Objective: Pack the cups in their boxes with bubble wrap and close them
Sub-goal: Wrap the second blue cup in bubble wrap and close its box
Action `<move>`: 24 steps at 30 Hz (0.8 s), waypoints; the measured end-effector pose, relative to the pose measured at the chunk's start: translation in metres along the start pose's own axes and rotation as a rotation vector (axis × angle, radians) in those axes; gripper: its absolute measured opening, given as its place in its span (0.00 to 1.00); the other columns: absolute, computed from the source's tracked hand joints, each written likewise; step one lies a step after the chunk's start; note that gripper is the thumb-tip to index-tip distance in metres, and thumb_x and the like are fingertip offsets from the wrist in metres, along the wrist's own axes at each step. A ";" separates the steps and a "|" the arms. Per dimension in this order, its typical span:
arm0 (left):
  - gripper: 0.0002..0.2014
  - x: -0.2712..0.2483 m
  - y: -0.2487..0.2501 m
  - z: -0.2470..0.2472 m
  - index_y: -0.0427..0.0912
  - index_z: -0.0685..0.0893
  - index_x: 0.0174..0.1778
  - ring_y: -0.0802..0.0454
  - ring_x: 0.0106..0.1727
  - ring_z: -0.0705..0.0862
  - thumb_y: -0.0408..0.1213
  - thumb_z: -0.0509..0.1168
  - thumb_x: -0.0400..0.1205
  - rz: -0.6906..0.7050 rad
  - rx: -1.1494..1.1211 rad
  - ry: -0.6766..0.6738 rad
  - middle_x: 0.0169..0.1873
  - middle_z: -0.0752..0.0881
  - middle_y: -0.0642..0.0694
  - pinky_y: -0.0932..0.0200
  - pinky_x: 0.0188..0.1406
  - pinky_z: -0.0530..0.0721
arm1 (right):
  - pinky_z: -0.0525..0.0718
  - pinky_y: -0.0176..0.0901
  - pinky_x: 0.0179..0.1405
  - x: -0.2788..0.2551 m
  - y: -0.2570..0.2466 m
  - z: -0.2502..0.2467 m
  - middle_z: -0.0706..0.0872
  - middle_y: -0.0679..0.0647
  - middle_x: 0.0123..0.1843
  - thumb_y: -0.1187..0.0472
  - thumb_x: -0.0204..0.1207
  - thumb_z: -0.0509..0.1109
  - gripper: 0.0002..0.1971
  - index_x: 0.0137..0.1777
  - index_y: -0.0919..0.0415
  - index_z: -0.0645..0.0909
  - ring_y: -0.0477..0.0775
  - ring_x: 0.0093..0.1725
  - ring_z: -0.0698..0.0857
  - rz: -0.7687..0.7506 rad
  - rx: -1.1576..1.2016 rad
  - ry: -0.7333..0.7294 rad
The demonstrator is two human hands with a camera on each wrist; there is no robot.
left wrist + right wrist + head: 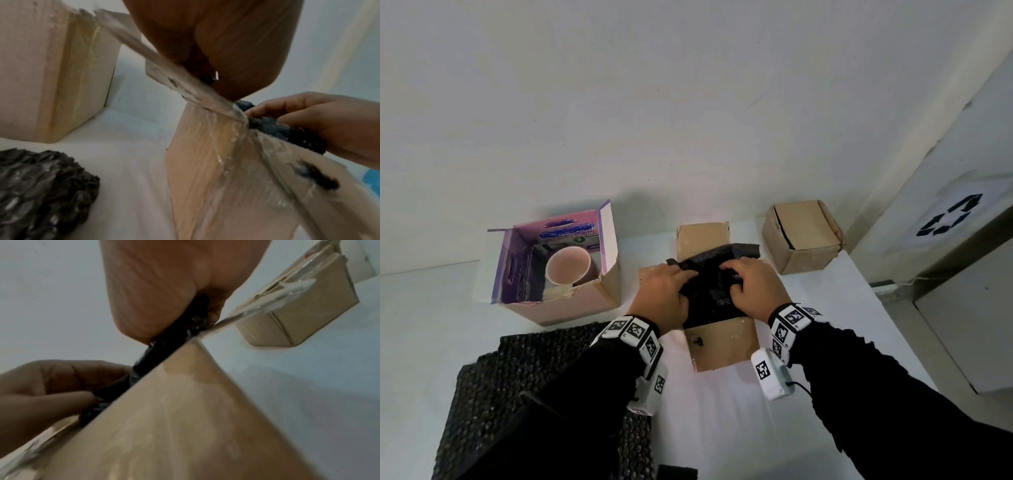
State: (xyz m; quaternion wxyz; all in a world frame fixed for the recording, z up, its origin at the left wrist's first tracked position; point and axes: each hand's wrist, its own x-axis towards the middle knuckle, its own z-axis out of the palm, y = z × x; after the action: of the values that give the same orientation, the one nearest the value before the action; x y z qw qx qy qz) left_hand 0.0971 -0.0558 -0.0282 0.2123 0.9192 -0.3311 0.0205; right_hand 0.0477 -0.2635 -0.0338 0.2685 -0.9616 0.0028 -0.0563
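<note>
I see both hands over the open middle box [722,346] on the worktop [808,445]: left hand [664,291] and right hand [755,291] curl their fingers into the black bubble wrap [709,294] filling it. A pink cup [568,265] sits unwrapped in the purple box [565,308] at left.

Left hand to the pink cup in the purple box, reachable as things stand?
Probably yes. The purple box stands open-topped with the pink cup exposed, and nothing lies between it and the left hand. But that hand is busy pressing black bubble wrap into the middle box, so it must let go first.
</note>
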 end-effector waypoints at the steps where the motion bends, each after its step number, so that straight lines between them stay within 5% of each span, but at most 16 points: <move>1: 0.25 0.001 0.000 0.000 0.46 0.87 0.59 0.43 0.48 0.81 0.40 0.58 0.67 0.006 0.068 -0.006 0.44 0.87 0.46 0.49 0.52 0.77 | 0.80 0.55 0.55 0.001 -0.001 0.000 0.85 0.53 0.48 0.58 0.64 0.61 0.25 0.63 0.55 0.84 0.57 0.49 0.81 -0.011 -0.058 -0.020; 6: 0.21 0.001 -0.004 0.000 0.56 0.91 0.49 0.44 0.51 0.75 0.51 0.54 0.71 0.027 0.274 0.046 0.45 0.81 0.50 0.48 0.49 0.73 | 0.76 0.49 0.47 0.001 -0.006 0.000 0.77 0.52 0.51 0.51 0.63 0.64 0.16 0.46 0.55 0.88 0.56 0.53 0.74 -0.107 -0.391 0.036; 9: 0.21 0.000 -0.008 0.004 0.55 0.90 0.51 0.45 0.54 0.77 0.50 0.53 0.73 0.053 0.282 0.028 0.51 0.86 0.54 0.48 0.54 0.69 | 0.77 0.50 0.55 0.001 -0.007 0.001 0.80 0.55 0.64 0.56 0.64 0.67 0.12 0.44 0.58 0.87 0.57 0.61 0.78 -0.193 -0.380 0.044; 14: 0.19 0.001 -0.006 0.005 0.49 0.85 0.53 0.45 0.54 0.80 0.47 0.53 0.74 0.078 0.384 -0.005 0.41 0.89 0.53 0.45 0.60 0.64 | 0.71 0.48 0.59 0.006 -0.018 -0.002 0.87 0.54 0.52 0.60 0.67 0.64 0.18 0.58 0.58 0.78 0.58 0.52 0.83 -0.241 -0.397 -0.115; 18: 0.21 0.007 -0.004 0.005 0.51 0.88 0.47 0.45 0.54 0.79 0.49 0.50 0.74 0.045 0.487 -0.081 0.40 0.87 0.55 0.39 0.63 0.60 | 0.76 0.50 0.59 0.010 -0.021 0.001 0.83 0.60 0.61 0.61 0.68 0.64 0.33 0.75 0.62 0.66 0.62 0.54 0.83 -0.183 -0.390 -0.189; 20: 0.21 0.009 -0.002 0.006 0.51 0.89 0.44 0.45 0.53 0.78 0.50 0.51 0.73 0.050 0.530 -0.111 0.41 0.86 0.54 0.38 0.63 0.60 | 0.74 0.50 0.63 0.012 -0.020 0.003 0.81 0.61 0.65 0.59 0.69 0.64 0.36 0.79 0.64 0.62 0.62 0.57 0.82 -0.176 -0.449 -0.232; 24: 0.18 0.011 0.000 0.003 0.49 0.89 0.40 0.42 0.53 0.75 0.50 0.55 0.71 0.076 0.568 -0.106 0.47 0.81 0.47 0.40 0.60 0.64 | 0.68 0.51 0.61 0.015 -0.024 0.007 0.86 0.57 0.57 0.57 0.70 0.65 0.36 0.79 0.64 0.61 0.59 0.54 0.83 -0.165 -0.525 -0.252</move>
State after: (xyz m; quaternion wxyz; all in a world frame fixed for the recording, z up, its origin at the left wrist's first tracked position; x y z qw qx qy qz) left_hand 0.1051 -0.0635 -0.0291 -0.0722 0.9286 -0.3567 0.0725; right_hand 0.0624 -0.2400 -0.0258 0.0033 -0.9946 -0.0941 0.0446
